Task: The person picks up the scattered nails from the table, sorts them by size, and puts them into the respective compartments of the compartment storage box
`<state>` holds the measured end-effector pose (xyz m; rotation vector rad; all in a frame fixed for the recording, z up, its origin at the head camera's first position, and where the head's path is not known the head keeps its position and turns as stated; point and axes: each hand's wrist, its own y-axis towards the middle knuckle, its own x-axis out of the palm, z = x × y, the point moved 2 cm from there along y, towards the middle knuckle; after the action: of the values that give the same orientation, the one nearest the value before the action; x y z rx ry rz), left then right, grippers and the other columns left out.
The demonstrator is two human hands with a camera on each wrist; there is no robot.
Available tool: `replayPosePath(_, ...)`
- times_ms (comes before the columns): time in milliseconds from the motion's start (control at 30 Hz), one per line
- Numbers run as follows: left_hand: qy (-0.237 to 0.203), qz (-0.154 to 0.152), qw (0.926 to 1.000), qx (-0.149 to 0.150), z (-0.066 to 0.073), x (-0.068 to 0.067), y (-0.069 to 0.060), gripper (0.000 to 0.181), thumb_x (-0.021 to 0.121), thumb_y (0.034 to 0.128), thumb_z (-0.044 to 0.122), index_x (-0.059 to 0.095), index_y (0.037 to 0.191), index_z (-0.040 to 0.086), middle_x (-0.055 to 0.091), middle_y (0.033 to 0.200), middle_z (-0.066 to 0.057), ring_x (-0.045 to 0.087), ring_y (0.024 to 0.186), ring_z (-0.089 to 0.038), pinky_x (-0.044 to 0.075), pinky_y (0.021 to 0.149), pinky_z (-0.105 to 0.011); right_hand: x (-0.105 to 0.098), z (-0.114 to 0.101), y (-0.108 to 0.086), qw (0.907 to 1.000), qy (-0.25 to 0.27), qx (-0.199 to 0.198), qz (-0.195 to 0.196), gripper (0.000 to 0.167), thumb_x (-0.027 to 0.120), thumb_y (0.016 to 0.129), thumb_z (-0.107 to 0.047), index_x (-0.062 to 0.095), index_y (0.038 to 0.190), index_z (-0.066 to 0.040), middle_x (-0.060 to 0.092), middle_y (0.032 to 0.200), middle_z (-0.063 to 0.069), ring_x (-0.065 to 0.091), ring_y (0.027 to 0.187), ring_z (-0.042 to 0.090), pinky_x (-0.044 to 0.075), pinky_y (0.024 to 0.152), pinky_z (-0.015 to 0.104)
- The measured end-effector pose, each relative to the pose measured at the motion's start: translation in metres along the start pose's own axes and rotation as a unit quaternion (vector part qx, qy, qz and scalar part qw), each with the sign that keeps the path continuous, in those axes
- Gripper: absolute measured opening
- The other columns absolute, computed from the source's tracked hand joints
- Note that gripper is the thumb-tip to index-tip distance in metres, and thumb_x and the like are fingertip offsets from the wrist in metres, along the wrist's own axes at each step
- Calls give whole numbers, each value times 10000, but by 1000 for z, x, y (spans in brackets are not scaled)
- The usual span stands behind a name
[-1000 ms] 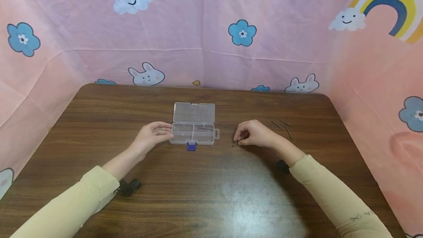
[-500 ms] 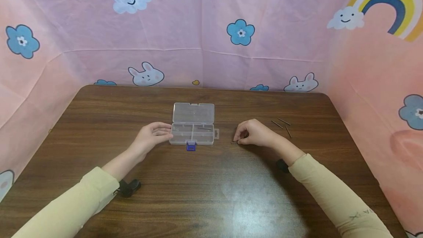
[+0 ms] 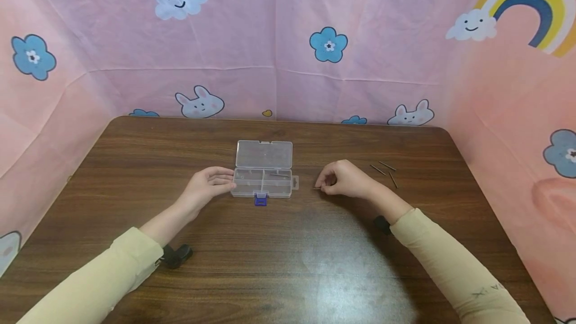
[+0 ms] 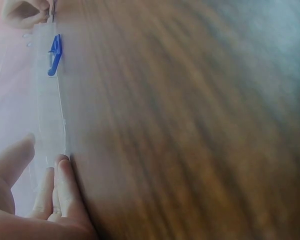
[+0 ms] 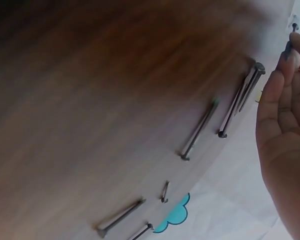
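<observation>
The clear compartment box [image 3: 247,193] lies with its lid [image 3: 264,154] raised back and its blue latch [image 3: 260,200] at the front; a thin nail [image 3: 279,174] is in its back right compartment. Nearly straight fingers of the left hand [image 3: 204,190] touch the box's left end; the left wrist view shows that hand [image 4: 45,205] beside the clear wall [image 4: 50,107]. Right of the box, the right hand [image 3: 345,180] pinches a small nail [image 3: 316,188] between thumb and fingertips, just above or at the table. In the right wrist view, that hand [image 5: 290,130] partly covers the nail [image 5: 288,49].
Several loose nails [image 3: 393,180] lie on the brown table [image 3: 216,264] right of the right hand; the right wrist view shows more nails [image 5: 121,217] of differing lengths. A patterned pink cloth [image 3: 382,64] hangs behind the table and at both sides.
The right hand has shifted slightly left and back, and the nail in its fingertips has turned from slanted to nearly level. The left hand and box have not visibly moved.
</observation>
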<state>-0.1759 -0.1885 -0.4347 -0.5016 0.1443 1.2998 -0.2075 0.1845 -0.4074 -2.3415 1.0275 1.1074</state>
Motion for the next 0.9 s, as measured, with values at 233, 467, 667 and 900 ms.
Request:
replayPosePath(233,27,-50,10000,77,-1,-7,11,529,732,1025,237,563,1460,-13,646,1441,-238,636,1338,-343,522,1108,-412,0,-1,16,9994,87,180,294,132,728,927,8,821,981,-67,783,931,37,657,816,93,602,776,278)
replayPosePath(467,32,-109,9999,54,0,-13,18,539,736,1023,235,556,1465,-15,646,1439,-239,637,1337,-350,522,1112,-433,-3,-5,36,9961,389,241,755,125,724,919,28,818,969,-38,784,926,47,644,810,120,585,767,269)
replayPosePath(667,-5,-157,9999,-45,7,-17,19,536,739,1020,235,562,1456,-21,649,1436,-240,651,1318,-320,521,1113,-411,-8,-15,49,9954,565,245,728,124,711,916,35,810,971,-13,791,934,73,643,817,109,593,782,273)
replayPosePath(900,-58,-139,9999,-45,8,-16,20,532,735,1022,223,560,1460,-24,648,1436,-242,660,1305,-304,525,1109,-405,-4,-19,62,9950,699,120,700,142,692,918,43,810,976,-12,805,954,89,653,820,100,585,774,233)
